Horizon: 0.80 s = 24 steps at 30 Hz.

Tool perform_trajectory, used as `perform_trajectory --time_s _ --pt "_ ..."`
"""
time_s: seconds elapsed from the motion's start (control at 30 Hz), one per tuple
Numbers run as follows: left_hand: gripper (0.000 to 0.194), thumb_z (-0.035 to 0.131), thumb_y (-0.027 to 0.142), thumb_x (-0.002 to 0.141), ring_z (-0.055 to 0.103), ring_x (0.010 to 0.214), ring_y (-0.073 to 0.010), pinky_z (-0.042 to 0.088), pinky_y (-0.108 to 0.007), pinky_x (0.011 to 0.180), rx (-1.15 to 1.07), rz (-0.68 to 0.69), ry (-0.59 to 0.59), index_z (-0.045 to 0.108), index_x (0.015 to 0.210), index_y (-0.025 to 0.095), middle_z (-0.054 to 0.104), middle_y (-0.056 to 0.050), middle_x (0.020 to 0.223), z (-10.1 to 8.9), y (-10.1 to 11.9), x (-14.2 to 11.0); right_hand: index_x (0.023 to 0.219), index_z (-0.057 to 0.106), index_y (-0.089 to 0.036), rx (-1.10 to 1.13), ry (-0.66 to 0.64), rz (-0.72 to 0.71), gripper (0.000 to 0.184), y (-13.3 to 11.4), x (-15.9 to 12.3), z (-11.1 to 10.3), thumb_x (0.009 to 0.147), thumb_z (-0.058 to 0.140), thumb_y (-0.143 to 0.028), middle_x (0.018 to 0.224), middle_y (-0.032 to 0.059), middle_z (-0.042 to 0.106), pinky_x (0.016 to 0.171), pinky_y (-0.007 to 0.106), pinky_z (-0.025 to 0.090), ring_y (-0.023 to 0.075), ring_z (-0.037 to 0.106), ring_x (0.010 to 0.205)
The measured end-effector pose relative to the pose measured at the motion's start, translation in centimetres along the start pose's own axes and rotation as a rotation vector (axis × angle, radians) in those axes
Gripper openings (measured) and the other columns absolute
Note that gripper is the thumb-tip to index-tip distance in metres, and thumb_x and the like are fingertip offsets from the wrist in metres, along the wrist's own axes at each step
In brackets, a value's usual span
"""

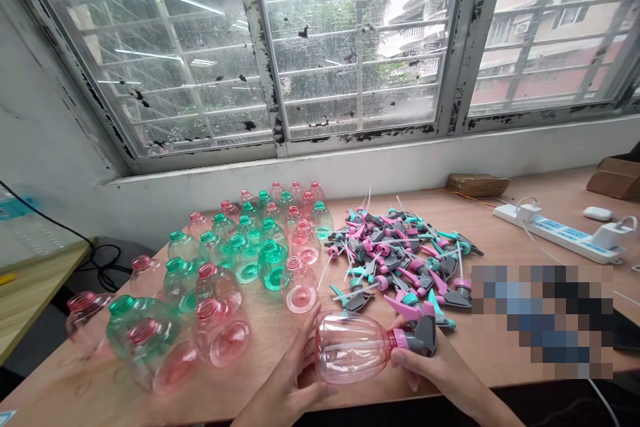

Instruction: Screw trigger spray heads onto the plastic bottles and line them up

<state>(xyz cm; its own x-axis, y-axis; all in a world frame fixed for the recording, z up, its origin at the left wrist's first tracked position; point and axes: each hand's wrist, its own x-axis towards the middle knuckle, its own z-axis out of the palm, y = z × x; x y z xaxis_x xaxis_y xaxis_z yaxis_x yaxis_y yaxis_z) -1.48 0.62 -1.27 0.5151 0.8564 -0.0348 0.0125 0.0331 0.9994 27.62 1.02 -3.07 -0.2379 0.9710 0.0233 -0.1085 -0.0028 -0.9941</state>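
Observation:
A clear pink spray bottle (353,348) lies on its side in the air above the table's front edge, its base toward the left. My left hand (299,373) is wrapped around the base end. At the neck, my right hand (417,363) grips the pink collar of the grey and pink spray head (423,333), which sits on the bottle's mouth. A thin tube shows inside the bottle. Just beyond my hands lies a heap of loose spray heads (395,247) in grey, pink and teal. To the left stand several open-necked pink and green bottles (273,263).
A white power strip (560,233) with plugs and cables lies at the right. Behind it are a brown package (477,185), a white case (597,213) and a cardboard box (615,177). A window (350,40) rises behind the wooden table (270,387). One patch at right is pixelated.

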Motion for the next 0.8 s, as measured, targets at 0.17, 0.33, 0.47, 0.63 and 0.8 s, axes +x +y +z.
perform_trajectory --time_s 0.17,0.33,0.47,0.63,0.8 --pt "0.116 0.088 0.036 0.078 0.024 0.158 -0.0328 0.022 -0.048 0.129 -0.027 0.004 -0.010 0.009 0.162 0.043 0.029 -0.002 0.172 -0.10 0.43 0.15 0.099 0.065 -0.019 0.015 0.013 -0.001 0.052 0.18 0.04 0.08 0.079 0.082 -0.063 0.052 -0.0080 0.056 0.048 0.025 0.044 0.0122 0.049 0.044" --pt "0.110 0.082 0.042 0.083 0.029 0.156 -0.0355 0.026 -0.052 0.127 -0.042 -0.037 -0.064 0.008 0.164 0.035 0.032 -0.008 0.171 -0.43 -0.26 0.09 0.098 0.065 -0.019 0.003 0.001 0.008 0.052 0.18 0.10 -0.01 0.078 0.082 -0.064 0.050 -0.0074 0.057 0.048 0.024 0.041 0.0124 0.050 0.044" --pt "0.105 0.082 0.039 0.084 0.024 0.158 -0.0349 0.023 -0.052 0.129 0.004 -0.028 -0.033 0.014 0.163 0.038 0.026 -0.004 0.173 -0.32 -0.32 0.12 0.090 0.066 -0.017 -0.025 -0.005 0.006 0.049 -0.08 0.17 -0.13 0.079 0.083 -0.061 0.048 -0.0058 0.058 0.049 0.023 0.039 0.0123 0.050 0.045" --pt "0.106 0.078 0.037 0.089 0.023 0.159 -0.0315 0.022 -0.049 0.129 0.018 0.024 -0.032 0.001 0.163 0.042 0.033 -0.005 0.170 0.22 0.27 0.03 0.082 0.065 -0.016 -0.018 -0.010 0.024 0.048 -0.11 0.16 -0.10 0.078 0.083 -0.060 0.050 -0.0056 0.057 0.049 0.023 0.041 0.0121 0.051 0.046" --pt "0.112 0.084 0.039 0.082 0.009 0.161 -0.0333 0.018 -0.050 0.130 -0.028 -0.011 0.002 0.007 0.164 0.039 0.025 -0.004 0.173 0.26 0.47 -0.15 0.088 0.067 -0.017 -0.011 -0.012 0.020 0.047 0.36 0.12 -0.27 0.078 0.084 -0.059 0.050 -0.0058 0.059 0.049 0.024 0.042 0.0122 0.050 0.046"
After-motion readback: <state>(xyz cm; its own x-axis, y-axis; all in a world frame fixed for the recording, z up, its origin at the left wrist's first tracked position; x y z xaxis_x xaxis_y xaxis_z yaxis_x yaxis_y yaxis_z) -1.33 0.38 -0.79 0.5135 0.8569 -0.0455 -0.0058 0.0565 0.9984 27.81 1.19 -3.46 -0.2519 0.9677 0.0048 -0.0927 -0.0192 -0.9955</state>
